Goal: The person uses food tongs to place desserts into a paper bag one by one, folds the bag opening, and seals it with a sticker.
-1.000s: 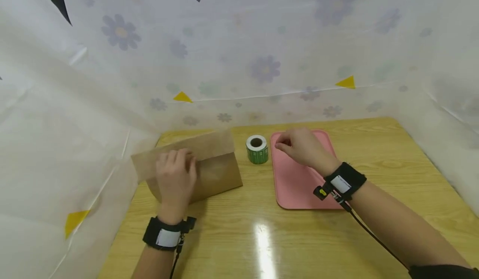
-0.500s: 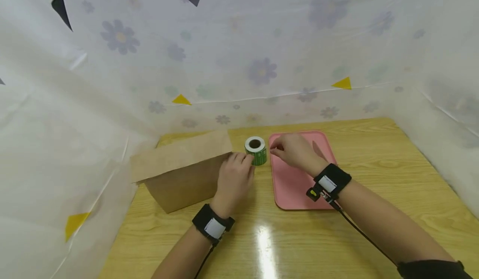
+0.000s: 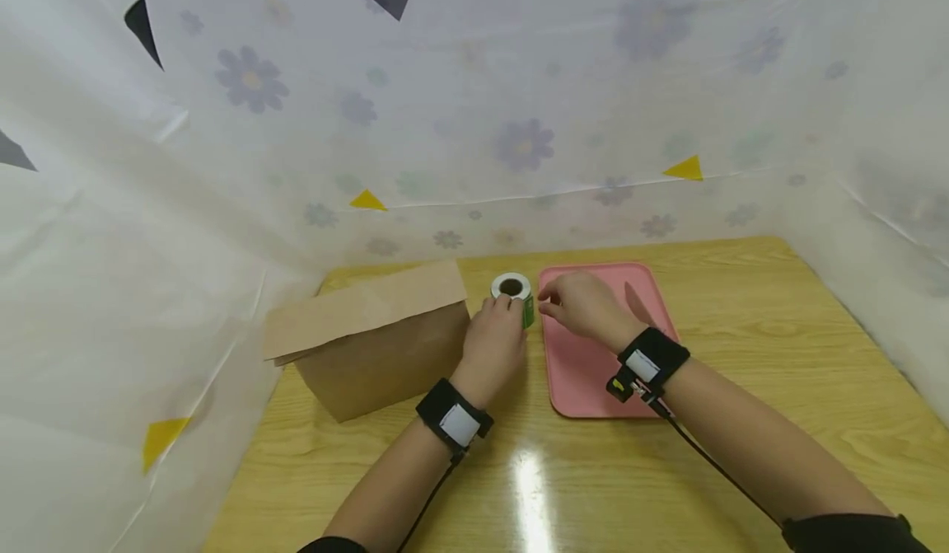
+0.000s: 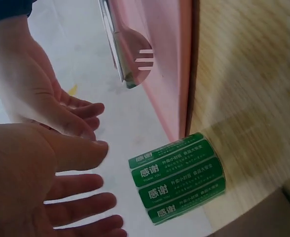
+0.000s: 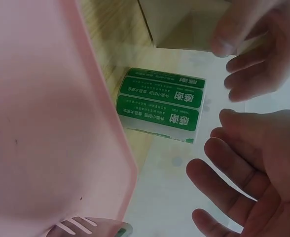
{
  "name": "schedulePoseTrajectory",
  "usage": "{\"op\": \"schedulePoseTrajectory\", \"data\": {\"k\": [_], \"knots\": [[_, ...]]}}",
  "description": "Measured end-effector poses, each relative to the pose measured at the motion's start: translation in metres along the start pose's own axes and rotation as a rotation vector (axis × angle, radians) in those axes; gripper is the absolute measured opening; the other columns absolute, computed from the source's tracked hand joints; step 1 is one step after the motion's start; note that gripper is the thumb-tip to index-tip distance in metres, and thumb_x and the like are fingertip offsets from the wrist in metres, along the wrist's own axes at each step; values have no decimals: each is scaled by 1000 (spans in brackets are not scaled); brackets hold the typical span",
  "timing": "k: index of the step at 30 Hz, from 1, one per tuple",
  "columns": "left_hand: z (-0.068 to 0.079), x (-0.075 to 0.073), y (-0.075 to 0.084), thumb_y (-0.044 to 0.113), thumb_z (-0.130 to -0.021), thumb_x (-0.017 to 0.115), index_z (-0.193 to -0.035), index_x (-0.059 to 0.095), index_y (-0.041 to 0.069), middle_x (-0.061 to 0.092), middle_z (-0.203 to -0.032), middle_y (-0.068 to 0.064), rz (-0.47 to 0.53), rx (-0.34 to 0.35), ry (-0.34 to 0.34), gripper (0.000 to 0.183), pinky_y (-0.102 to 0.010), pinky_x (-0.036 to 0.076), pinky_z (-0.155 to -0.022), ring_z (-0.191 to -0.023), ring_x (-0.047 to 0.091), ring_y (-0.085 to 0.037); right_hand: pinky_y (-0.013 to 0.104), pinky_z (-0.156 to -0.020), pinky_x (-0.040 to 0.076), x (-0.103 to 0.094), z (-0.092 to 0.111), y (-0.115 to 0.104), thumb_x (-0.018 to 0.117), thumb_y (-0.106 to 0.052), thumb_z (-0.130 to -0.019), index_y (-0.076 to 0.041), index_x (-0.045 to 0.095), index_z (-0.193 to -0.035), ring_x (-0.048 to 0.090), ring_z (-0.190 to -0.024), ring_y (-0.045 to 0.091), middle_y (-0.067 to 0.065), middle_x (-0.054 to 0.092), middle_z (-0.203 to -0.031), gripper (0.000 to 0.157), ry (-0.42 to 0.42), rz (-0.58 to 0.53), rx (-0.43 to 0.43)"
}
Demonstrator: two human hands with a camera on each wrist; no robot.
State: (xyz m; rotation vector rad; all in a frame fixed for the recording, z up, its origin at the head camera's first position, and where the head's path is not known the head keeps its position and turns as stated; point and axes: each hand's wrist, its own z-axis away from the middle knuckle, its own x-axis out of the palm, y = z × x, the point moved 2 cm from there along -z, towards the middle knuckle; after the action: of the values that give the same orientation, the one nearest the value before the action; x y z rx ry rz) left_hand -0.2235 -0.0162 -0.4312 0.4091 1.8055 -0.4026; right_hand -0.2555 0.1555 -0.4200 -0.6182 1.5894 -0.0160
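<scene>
A roll of green labels (image 3: pixel 511 285) with a white core end stands on the table between the brown paper bag and the pink tray. My left hand (image 3: pixel 495 345) reaches in front of it, overlapping it in the head view. The left wrist view shows this hand's fingers (image 4: pixel 81 202) spread and holding nothing, with a gap to the label roll (image 4: pixel 177 177). My right hand (image 3: pixel 589 306) hovers over the tray's left side. Its fingers (image 5: pixel 224 187) are loosely bent and apart in the right wrist view, nothing between them, pointing towards the roll.
The brown paper bag (image 3: pixel 393 363) stands at left, its top folded over. On the pink tray (image 3: pixel 586 384) lies a shiny metal utensil (image 4: pixel 132 52) with a slotted broad head. White flowered sheeting (image 3: pixel 474 124) rises behind the table and on both sides.
My left hand has left the paper bag and moved right to the label roll. The bag's folded top has tipped forward. My right hand stays over the tray, slightly lower.
</scene>
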Motion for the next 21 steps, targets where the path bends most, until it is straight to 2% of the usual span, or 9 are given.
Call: {"op": "schedulePoseTrajectory", "data": {"k": [4, 11, 15, 21], "knots": [[-8, 5, 0, 29, -96, 76, -131, 64, 8, 68, -122, -9, -6, -25, -86, 43, -36, 63, -80, -109, 67, -27, 36, -74, 59, 4, -4, -1, 70, -28, -102, -8, 77, -123, 70, -82, 15, 3, 77, -96, 30, -40, 0, 27], [-24, 17, 3, 21, -101, 69, -141, 60, 17, 67, -130, -5, -75, -22, -147, 42, -39, 63, -73, -107, 68, -27, 38, -75, 60, 11, -12, 5, 70, -25, -101, -6, 76, -125, 71, -84, 18, 5, 77, -95, 31, -49, 9, 37], [-33, 22, 6, 22, -103, 65, -136, 62, 17, 69, -125, -5, -99, -7, -130, 33, -39, 63, -70, -103, 70, -25, 39, -74, 60, 16, -14, 10, 72, -24, -100, -4, 75, -125, 72, -84, 19, 6, 77, -96, 32, -39, 25, 45], [-38, 32, 8, 16, -99, 71, -126, 62, 12, 70, -116, -9, 61, -29, -32, 29, -39, 64, -69, -93, 74, -27, 38, -72, 60, 26, -13, 14, 73, -23, -99, -4, 78, -120, 72, -82, 19, 7, 78, -95, 29, -47, 19, 49]]}}
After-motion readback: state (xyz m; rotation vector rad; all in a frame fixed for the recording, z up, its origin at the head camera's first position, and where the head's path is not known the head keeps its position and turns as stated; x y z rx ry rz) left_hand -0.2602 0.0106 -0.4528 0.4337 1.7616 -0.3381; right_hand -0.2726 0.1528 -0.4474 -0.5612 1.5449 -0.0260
